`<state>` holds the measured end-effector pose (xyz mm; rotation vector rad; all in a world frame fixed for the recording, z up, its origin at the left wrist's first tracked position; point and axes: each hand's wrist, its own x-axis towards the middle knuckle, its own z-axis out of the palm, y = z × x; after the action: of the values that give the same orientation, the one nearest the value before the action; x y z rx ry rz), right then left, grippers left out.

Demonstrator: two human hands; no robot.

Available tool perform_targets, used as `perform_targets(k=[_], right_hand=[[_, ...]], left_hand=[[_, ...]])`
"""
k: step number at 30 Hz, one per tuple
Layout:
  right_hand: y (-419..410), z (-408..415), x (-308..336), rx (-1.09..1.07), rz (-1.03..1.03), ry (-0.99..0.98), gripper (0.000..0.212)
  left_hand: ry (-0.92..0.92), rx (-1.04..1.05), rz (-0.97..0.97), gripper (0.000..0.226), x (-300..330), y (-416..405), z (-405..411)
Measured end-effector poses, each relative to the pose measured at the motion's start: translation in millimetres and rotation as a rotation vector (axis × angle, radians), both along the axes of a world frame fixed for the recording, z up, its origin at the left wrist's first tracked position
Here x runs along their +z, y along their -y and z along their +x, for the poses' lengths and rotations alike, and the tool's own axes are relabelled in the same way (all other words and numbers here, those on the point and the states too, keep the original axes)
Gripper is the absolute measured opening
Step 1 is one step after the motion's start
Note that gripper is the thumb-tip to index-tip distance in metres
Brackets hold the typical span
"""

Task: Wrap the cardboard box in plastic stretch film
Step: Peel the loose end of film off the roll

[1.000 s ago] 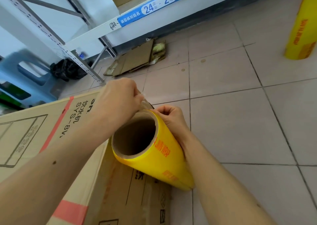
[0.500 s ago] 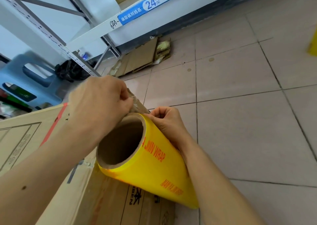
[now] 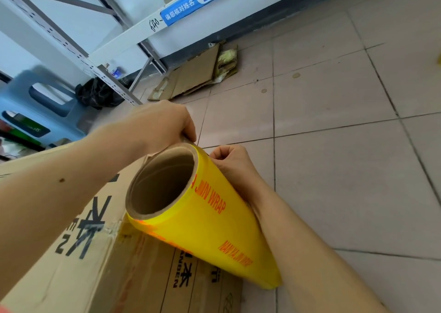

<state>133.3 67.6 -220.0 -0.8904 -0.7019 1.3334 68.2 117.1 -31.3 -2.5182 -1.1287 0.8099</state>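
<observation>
Both hands, left hand (image 3: 157,124) and right hand (image 3: 232,161), pinch the film roll (image 3: 214,229) against the cardboard box (image 3: 100,265).

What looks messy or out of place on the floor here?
Flattened cardboard scraps lie loose on the tile floor under the shelf rack, with a black bag slumped beside them. Near the hands, nothing stands out.

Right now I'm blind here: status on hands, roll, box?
Left hand, right hand pinching roll top. Box unwrapped. Nothing blocking.
</observation>
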Motion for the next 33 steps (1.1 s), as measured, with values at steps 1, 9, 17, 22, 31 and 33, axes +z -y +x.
perform_targets(k=[1,9,17,22,31,33], right_hand=[[4,4,-5,0.042,0.021,0.000,0.038],[20,9,-47,0.128,0.053,-0.038,0.010],[7,-11,-46,-0.107,-0.061,-0.035,0.024],[2,-12,-56,-0.085,-0.148,0.078,0.037],[49,8,-107,0.290,-0.070,-0.099,0.011],[45,3,-108,0.216,-0.111,-0.132,0.011]], left_hand=[[0.021,0.022,-0.006,0.023,-1,0,-1],[0.139,0.048,0.012,0.026,-12,-5,-10],[-0.080,-0.045,0.154,0.043,-13,-1,0],[-0.424,-0.226,0.221,0.063,-29,-8,27],[-0.373,-0.207,0.201,0.051,-33,-12,24],[-0.405,-0.213,0.213,0.052,-31,-9,24]])
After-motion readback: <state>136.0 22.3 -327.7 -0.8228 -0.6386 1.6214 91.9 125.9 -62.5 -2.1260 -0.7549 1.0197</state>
